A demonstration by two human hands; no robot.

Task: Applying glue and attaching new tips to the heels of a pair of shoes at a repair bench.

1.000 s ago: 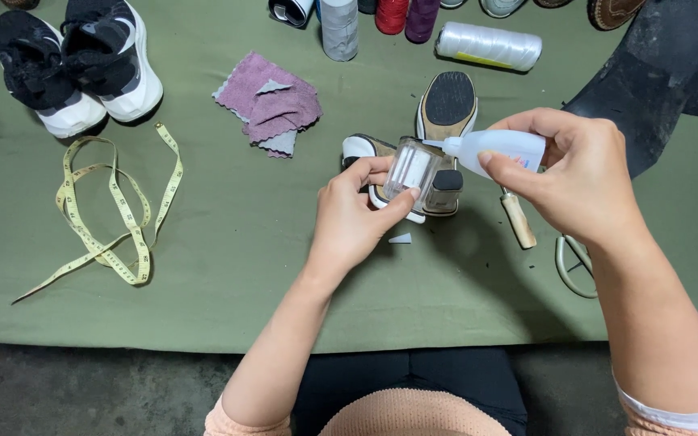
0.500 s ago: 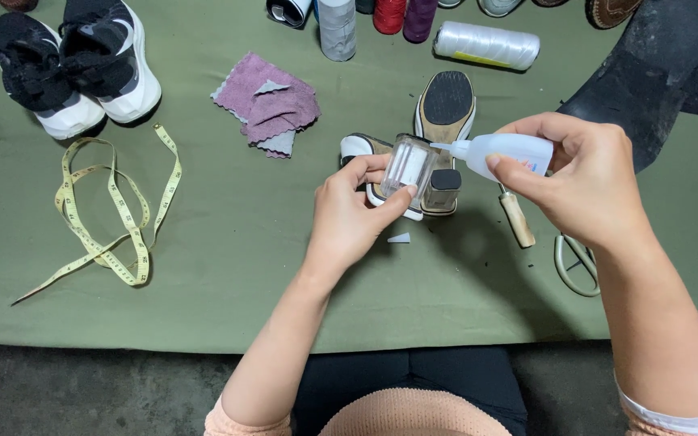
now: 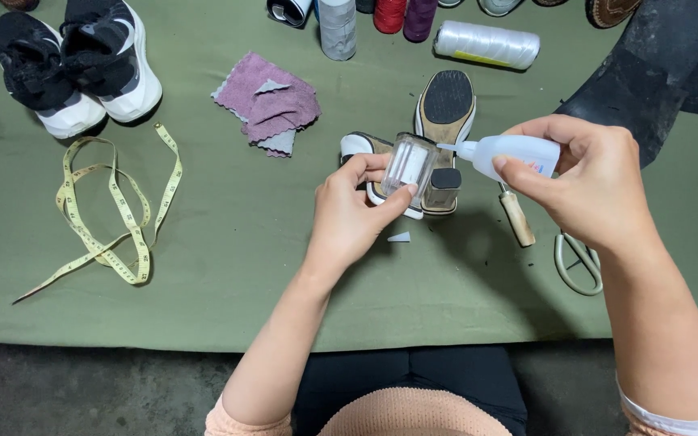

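So the left hand [image 3: 349, 214] is pinching a clear block heel [image 3: 410, 164] between thumb and fingers, holding it up just above two sandals [image 3: 444, 129] lying soles-up near the middle of the green cloth [image 3: 228, 266]. The right hand [image 3: 595, 182] is wrapped around a small white squeeze bottle [image 3: 515, 153], with the nozzle pointing toward 9 o'clock and its tip right at the edge of the heel. Can't tell if it's actually touching or if anything is coming out, too small to see.

The heel covers most of the sandal underneath, so only bits of white edge and a tan sole stick out. The other sandal shows its dark ribbed sole pad at 12 o'clock from the heel.

A wooden tool handle [image 3: 517, 218] pokes out from under the right hand at about 4 o'clock from the heel; its working end is hidden. Scissors [image 3: 575, 262] are half covered by the right wrist, only the loops show.

At 10 o'clock there's a pile of purple fabric scraps [image 3: 272, 105], and further out at 9 o'clock a yellow tape measure [image 3: 111, 210] in loose loops. Black-and-white sneakers [image 3: 74, 60] sit in the top left corner. Thread spools [image 3: 486, 44] run along the top edge, several cut off by the frame. A dark sheet [image 3: 648, 73] at 2 o'clock runs out of view too.
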